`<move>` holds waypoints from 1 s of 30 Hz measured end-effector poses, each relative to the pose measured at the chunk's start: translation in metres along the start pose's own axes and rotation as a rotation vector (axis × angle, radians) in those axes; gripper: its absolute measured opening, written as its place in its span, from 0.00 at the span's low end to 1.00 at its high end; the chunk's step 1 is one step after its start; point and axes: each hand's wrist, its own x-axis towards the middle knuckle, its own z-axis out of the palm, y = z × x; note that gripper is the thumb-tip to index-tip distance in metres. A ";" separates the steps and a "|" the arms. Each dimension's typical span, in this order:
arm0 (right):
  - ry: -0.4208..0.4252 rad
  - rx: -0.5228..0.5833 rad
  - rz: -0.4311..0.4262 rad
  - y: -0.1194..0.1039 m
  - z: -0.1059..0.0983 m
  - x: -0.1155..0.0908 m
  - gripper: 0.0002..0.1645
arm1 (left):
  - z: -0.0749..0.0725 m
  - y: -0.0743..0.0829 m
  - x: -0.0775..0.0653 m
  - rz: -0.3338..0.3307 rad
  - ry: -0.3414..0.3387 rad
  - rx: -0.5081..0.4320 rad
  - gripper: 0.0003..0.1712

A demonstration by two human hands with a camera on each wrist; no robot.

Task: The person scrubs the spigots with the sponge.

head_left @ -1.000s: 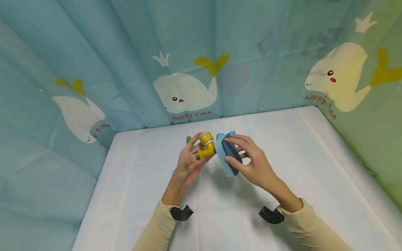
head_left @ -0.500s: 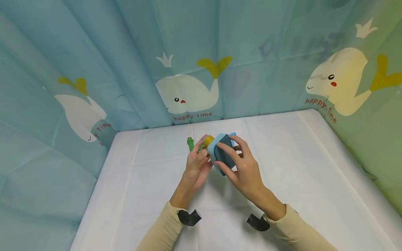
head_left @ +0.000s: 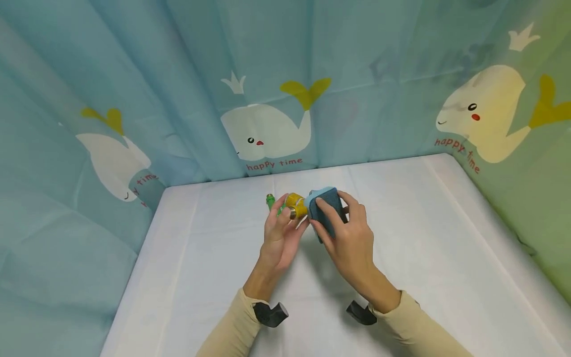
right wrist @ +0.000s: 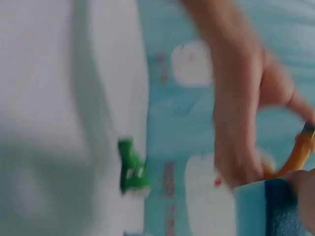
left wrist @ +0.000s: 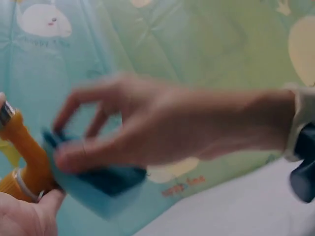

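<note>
My left hand holds a yellow elbow-shaped pipe fitting with a ribbed collar and a silver threaded end, above the table. A blue sponge with a darker scouring side is gripped between the thumb and fingers of my right hand. The sponge's light face meets the fitting's right side. In the left wrist view, the sponge lies right against the fitting, and the right hand is blurred. The right wrist view has the left hand beyond the sponge.
A green nozzle-like piece lies on the white table behind my left hand. Blue-green curtains printed with whales rise along the table's back and sides. Black camera mounts sit at both wrists.
My right hand has brought the sponge left onto the fitting and shifted it along its side. The left hand has moved slightly right and turned the fitting; its threaded end shows again.
</note>
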 end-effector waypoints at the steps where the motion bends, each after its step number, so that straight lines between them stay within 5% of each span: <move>1: 0.003 -0.028 0.022 0.002 0.001 0.000 0.28 | 0.001 -0.001 0.000 0.002 0.023 -0.010 0.61; 5: 0.034 -0.037 0.087 0.003 0.002 0.002 0.28 | 0.005 -0.006 0.000 0.057 0.088 -0.015 0.59; 11: 0.007 -0.061 0.062 0.001 0.005 0.006 0.24 | 0.013 -0.006 0.000 0.186 0.111 0.039 0.50; 17: 0.019 -0.098 0.080 0.007 0.005 0.005 0.24 | 0.011 -0.006 -0.003 0.209 0.156 0.115 0.39; 24: -0.015 -0.043 0.049 0.015 0.007 0.008 0.25 | 0.010 -0.002 -0.001 0.196 0.103 0.105 0.42; 27: -0.001 0.134 0.156 0.019 0.006 0.008 0.27 | 0.008 -0.001 -0.001 0.180 0.088 0.087 0.45; 30: -0.036 0.445 0.302 0.021 0.005 0.008 0.31 | 0.008 0.002 0.000 0.169 0.062 0.096 0.50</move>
